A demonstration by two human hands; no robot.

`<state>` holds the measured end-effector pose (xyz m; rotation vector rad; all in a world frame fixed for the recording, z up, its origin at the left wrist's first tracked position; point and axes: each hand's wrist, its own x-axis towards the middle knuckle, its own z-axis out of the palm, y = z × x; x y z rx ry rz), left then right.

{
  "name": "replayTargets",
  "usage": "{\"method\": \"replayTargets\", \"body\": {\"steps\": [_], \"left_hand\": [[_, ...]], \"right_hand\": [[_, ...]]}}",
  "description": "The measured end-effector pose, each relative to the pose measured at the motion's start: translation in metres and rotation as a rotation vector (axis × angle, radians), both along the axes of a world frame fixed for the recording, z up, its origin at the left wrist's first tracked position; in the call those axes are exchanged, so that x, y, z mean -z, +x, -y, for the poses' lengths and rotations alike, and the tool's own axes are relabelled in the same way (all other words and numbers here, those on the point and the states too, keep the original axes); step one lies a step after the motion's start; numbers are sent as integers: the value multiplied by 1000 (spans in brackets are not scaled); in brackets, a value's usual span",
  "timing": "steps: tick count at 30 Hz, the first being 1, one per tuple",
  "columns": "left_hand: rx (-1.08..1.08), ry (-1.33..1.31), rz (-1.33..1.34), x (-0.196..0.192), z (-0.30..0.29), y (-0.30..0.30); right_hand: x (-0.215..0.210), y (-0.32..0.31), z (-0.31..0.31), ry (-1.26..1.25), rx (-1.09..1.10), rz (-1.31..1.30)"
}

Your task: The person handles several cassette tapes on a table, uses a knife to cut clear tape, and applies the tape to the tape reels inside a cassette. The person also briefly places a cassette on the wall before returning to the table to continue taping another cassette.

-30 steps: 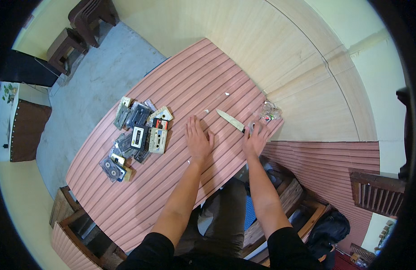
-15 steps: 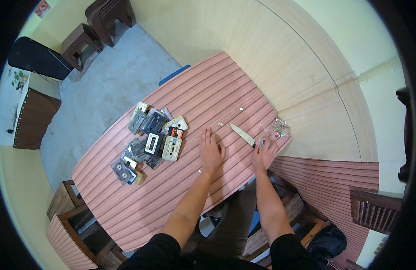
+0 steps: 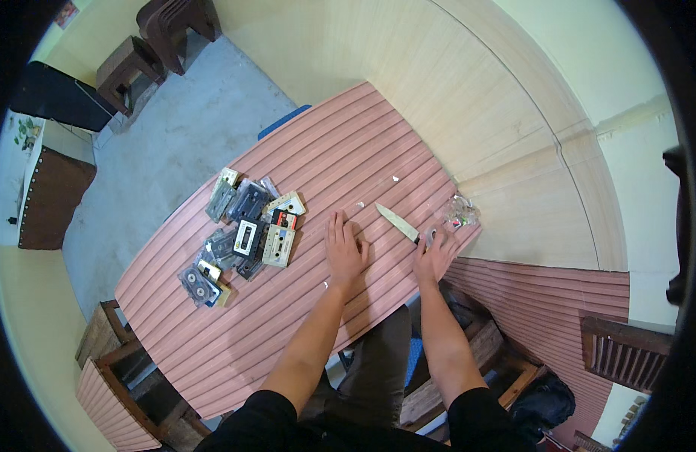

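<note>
My left hand (image 3: 344,252) lies flat on the striped pink table (image 3: 288,331), fingers stretched out and holding nothing. To its left is a loose heap of cassette tapes (image 3: 247,236), some black, some white, some clear. My right hand (image 3: 435,260) rests near the table's right corner, with its thumb and fingers around a small ring-shaped roll of tape (image 3: 430,236). Beside the thumb lies a knife (image 3: 397,221), its blade pointing away to the upper left. The knife's dark handle is partly hidden by the right hand.
Crumpled clear plastic (image 3: 461,212) sits at the table's right corner, against the wooden panel wall (image 3: 506,158). Small white scraps (image 3: 395,178) dot the tabletop. Brown stools (image 3: 129,71) stand on the floor at the far left. A black bag (image 3: 542,403) is at the lower right.
The whole view has shifted slightly, so everything appears a little further left. Both hands, the knife and the cassettes keep nearly the same places on the table.
</note>
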<state>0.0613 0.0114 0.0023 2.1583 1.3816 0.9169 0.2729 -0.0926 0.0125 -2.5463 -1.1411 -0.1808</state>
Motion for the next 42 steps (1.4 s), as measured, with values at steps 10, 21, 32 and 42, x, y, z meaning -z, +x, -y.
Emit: {"method": "replayTargets", "body": {"steps": [10, 21, 32, 42], "left_hand": [[-28, -34, 7, 3, -2, 2], [81, -168, 32, -20, 7, -2], [108, -1207, 33, 85, 308, -27], [-180, -983, -325, 245, 352, -80]], "right_hand": [[-3, 0, 0, -26, -46, 64], [-10, 4, 7, -64, -352, 17], [-11, -25, -38, -45, -840, -59], [5, -58, -47, 60, -809, 83]]}}
